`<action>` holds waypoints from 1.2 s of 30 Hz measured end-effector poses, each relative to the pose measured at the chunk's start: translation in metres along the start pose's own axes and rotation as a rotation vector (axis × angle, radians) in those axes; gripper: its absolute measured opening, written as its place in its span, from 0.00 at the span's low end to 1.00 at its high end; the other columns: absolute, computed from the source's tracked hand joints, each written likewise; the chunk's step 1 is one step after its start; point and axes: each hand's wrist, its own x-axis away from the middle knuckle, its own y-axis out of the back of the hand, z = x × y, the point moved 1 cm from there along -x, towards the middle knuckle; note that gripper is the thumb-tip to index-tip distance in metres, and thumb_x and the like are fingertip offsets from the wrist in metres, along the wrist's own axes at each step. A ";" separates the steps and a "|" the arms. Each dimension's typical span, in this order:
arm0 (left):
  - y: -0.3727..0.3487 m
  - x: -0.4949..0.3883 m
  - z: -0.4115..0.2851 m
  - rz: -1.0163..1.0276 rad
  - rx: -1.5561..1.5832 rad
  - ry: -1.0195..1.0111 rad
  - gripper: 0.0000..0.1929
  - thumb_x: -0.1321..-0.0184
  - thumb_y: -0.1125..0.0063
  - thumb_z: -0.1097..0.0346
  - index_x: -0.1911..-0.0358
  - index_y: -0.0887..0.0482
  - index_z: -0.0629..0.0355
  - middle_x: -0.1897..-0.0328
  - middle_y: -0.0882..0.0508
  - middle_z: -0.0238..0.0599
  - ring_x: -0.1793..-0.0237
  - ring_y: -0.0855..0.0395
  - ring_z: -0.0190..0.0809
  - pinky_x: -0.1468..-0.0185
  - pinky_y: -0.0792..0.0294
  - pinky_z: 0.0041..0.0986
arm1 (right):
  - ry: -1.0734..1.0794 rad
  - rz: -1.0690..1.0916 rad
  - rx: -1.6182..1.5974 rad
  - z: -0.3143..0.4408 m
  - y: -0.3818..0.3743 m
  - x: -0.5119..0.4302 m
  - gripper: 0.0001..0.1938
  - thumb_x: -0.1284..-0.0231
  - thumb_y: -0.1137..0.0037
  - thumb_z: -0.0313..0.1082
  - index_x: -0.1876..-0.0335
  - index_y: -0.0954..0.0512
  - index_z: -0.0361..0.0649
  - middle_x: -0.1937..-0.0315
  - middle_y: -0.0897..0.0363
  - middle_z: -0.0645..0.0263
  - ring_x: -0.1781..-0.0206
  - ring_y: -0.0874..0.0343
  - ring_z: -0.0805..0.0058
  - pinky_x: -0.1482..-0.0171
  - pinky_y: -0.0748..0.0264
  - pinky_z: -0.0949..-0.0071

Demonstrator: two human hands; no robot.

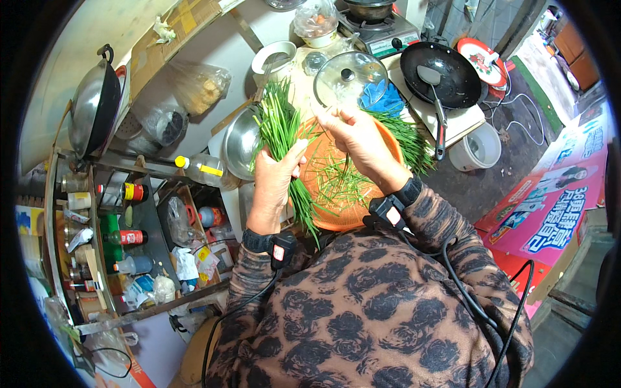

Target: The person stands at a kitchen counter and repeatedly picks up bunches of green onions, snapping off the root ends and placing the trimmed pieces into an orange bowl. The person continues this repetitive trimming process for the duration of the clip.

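Note:
My left hand (276, 177) is closed around a bunch of long green chives (281, 114), its cut ends pointing away from me and its tips hanging down toward my lap. Beside it, my right hand (356, 138) is raised with thumb and fingers bent close together. Whether anything thin is pinched there is too small to tell. Below both hands sits an orange plastic basket (339, 222), with loose green and yellowish chive pieces (335, 177) scattered inside. More chives (410, 143) lie in a pile just past the basket's right rim, partly hidden by my right hand.
A steel bowl (240, 143) stands left of the basket. Behind are a glass lid (335, 82), a blue plastic bag (385, 102) and a gas stove (388, 41). At right are a black wok (449, 77) with a spatula (436, 94) and a white bucket (478, 148). Bottles crowd a shelf (160, 310).

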 end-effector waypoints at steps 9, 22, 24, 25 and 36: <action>0.020 0.001 0.000 0.040 0.121 0.041 0.04 0.37 0.37 0.70 0.63 0.17 0.62 0.78 0.21 0.30 0.83 0.31 0.25 0.77 0.38 0.20 | 0.251 -0.170 -0.387 0.030 0.086 -0.029 0.06 0.30 0.52 0.36 0.63 0.28 0.44 0.72 0.30 0.70 0.72 0.32 0.81 0.70 0.35 0.80; 0.022 -0.014 0.005 0.169 0.416 0.157 0.06 0.36 0.38 0.70 0.58 0.18 0.61 0.75 0.25 0.27 0.81 0.34 0.25 0.76 0.40 0.19 | 0.244 -0.129 0.353 0.019 0.070 0.005 0.09 0.33 0.41 0.37 0.61 0.18 0.39 0.69 0.23 0.77 0.63 0.27 0.88 0.56 0.30 0.85; 0.018 -0.012 0.003 0.136 0.241 0.109 0.06 0.37 0.37 0.70 0.59 0.18 0.63 0.76 0.25 0.28 0.82 0.34 0.25 0.77 0.40 0.19 | 0.261 -0.089 0.314 0.017 0.057 -0.001 0.08 0.35 0.37 0.36 0.61 0.17 0.38 0.69 0.21 0.76 0.64 0.27 0.89 0.57 0.29 0.84; 0.017 -0.010 0.001 0.119 0.154 0.082 0.07 0.38 0.37 0.71 0.59 0.17 0.64 0.76 0.24 0.28 0.82 0.34 0.25 0.78 0.40 0.19 | 0.259 -0.087 0.294 0.019 0.053 -0.003 0.09 0.36 0.37 0.36 0.60 0.16 0.37 0.69 0.21 0.76 0.64 0.27 0.89 0.59 0.29 0.84; 0.015 0.002 -0.010 0.155 -0.021 0.122 0.04 0.38 0.37 0.73 0.63 0.18 0.64 0.80 0.25 0.28 0.85 0.34 0.24 0.81 0.42 0.17 | 0.359 -0.009 0.450 0.005 0.032 -0.030 0.09 0.38 0.35 0.36 0.62 0.16 0.37 0.75 0.24 0.78 0.71 0.32 0.91 0.69 0.34 0.84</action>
